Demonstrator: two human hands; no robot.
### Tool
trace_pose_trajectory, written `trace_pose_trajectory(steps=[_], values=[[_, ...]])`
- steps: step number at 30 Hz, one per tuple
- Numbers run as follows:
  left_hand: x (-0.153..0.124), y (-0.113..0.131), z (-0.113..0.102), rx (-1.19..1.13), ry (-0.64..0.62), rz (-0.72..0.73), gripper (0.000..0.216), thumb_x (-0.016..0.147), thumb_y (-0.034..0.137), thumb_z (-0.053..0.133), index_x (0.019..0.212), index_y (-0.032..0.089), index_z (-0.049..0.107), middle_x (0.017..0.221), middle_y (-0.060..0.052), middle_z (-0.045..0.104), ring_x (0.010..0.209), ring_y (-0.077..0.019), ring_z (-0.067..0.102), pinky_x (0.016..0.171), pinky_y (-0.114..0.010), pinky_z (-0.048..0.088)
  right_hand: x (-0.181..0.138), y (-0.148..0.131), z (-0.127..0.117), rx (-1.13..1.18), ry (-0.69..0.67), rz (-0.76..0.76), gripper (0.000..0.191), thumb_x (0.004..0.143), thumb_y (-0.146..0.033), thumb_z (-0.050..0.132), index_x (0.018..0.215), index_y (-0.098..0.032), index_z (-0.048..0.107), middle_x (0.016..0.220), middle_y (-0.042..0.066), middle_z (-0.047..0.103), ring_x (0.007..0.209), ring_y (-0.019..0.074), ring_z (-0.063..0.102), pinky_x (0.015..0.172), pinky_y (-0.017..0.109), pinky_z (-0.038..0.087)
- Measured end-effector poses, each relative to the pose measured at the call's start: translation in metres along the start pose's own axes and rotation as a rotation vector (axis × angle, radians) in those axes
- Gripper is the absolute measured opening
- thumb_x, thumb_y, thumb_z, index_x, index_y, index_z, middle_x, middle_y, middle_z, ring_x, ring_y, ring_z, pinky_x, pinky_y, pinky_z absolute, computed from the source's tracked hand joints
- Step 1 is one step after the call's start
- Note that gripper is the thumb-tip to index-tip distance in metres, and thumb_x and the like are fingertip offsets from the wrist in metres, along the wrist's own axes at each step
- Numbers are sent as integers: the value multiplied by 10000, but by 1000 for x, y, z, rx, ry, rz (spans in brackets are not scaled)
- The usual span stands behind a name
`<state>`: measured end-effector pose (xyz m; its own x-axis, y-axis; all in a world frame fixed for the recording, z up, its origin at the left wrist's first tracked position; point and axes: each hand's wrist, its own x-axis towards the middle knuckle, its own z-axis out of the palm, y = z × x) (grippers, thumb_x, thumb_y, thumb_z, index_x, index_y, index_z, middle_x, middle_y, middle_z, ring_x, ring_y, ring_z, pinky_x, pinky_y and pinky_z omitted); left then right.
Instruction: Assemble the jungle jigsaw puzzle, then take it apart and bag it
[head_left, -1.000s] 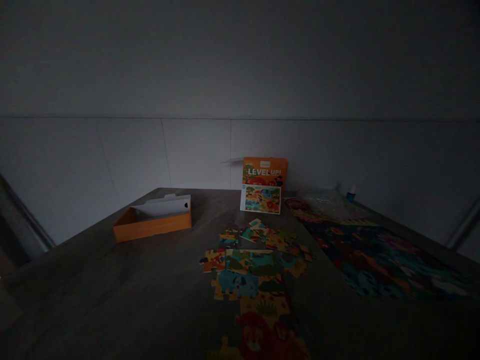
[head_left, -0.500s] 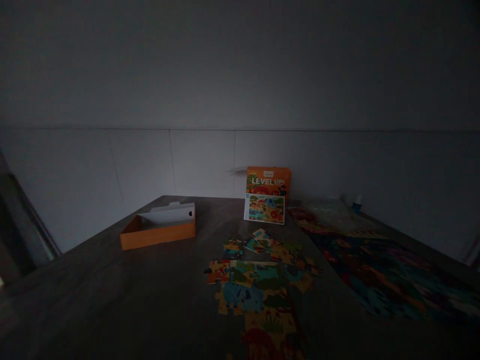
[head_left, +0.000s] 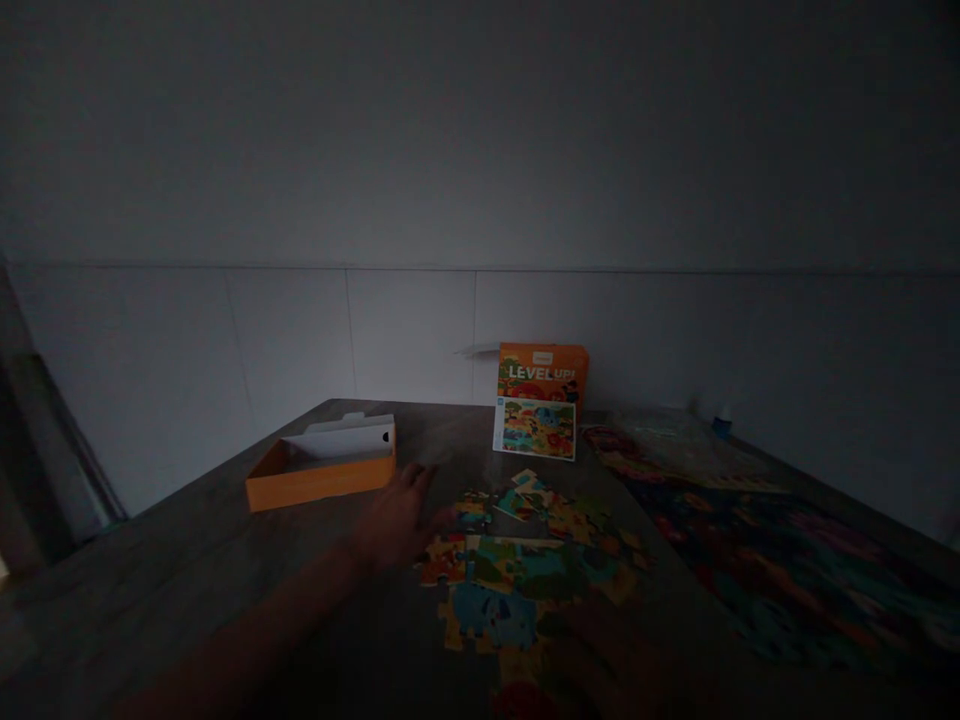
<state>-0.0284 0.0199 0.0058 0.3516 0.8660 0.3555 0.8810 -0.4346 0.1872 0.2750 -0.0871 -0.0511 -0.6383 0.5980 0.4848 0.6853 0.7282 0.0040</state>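
Note:
My left hand (head_left: 397,515) reaches over the dark table with its fingers apart and nothing visible in them. Its thumb side is close to the left edge of a partly joined jigsaw puzzle (head_left: 495,612), which shows a blue elephant and green and orange patches. Low over the puzzle's right side, my right hand (head_left: 611,640) is dim and smeared, so its fingers cannot be made out clearly. Loose puzzle pieces (head_left: 525,497) lie in a small heap beyond the joined part.
An open orange box tray (head_left: 322,478) lies at the left. At the back, a picture card (head_left: 536,428) leans on an orange "LEVEL UP!" box lid (head_left: 544,368). Another colourful puzzle (head_left: 795,560) covers the right side, with clear plastic wrap (head_left: 675,435) and a small blue-and-white item (head_left: 721,422) behind.
Both hands have come into view from below, the left beside the puzzle and the right over its lower right part. The scene has shifted slightly down in the picture.

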Motion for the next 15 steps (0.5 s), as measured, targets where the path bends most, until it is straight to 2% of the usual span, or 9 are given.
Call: trace_pose_trajectory(steps=[2, 4, 5, 8, 11, 15], values=[[16, -1, 21, -50, -28, -92, 683, 918, 624, 440, 1358, 110, 525, 1231, -199, 614, 1165, -326, 603, 958, -421, 511, 19, -2, 5, 7, -50, -9, 155, 811, -232, 689, 960, -222, 650, 976, 64, 695, 849, 244, 652, 703, 348, 553], [20, 0, 35, -25, -92, -107, 600, 889, 641, 481, 1231, 170, 628, 1146, -163, 647, 1117, -333, 614, 940, -447, 504, 33, -8, 6, 47, -46, 41, 30, 834, -194, 623, 857, -207, 636, 894, 60, 675, 815, 229, 638, 672, 331, 526], [19, 1, 39, -11, -109, -106, 554, 874, 634, 511, 1173, 191, 657, 1137, -154, 647, 1113, -341, 609, 942, -466, 493, 37, -11, 5, 77, -37, 56, 39, 844, -187, 597, 841, -201, 633, 885, 59, 665, 808, 222, 629, 676, 330, 517], [17, 6, 42, -59, -117, -124, 455, 822, 569, 619, 1090, 206, 680, 1180, -146, 626, 1161, -366, 571, 982, -508, 441, 43, -17, 0, 162, -41, 119, 88, 861, -171, 556, 858, -191, 641, 924, 65, 649, 841, 218, 611, 717, 338, 496], [20, 10, 42, -150, -104, -191, 410, 773, 473, 700, 1066, 188, 657, 1180, -140, 628, 1180, -369, 560, 979, -499, 427, 43, -17, -4, 218, -87, 154, 108, 884, -180, 539, 879, -183, 647, 966, 79, 638, 869, 220, 600, 728, 339, 484], [24, 13, 46, -272, -56, -231, 390, 757, 371, 724, 1054, 168, 574, 1023, -93, 671, 1017, -291, 634, 844, -387, 488, 45, -12, -5, 276, -150, 174, 134, 899, -208, 534, 935, -177, 660, 1008, 91, 623, 886, 219, 592, 762, 352, 482]])
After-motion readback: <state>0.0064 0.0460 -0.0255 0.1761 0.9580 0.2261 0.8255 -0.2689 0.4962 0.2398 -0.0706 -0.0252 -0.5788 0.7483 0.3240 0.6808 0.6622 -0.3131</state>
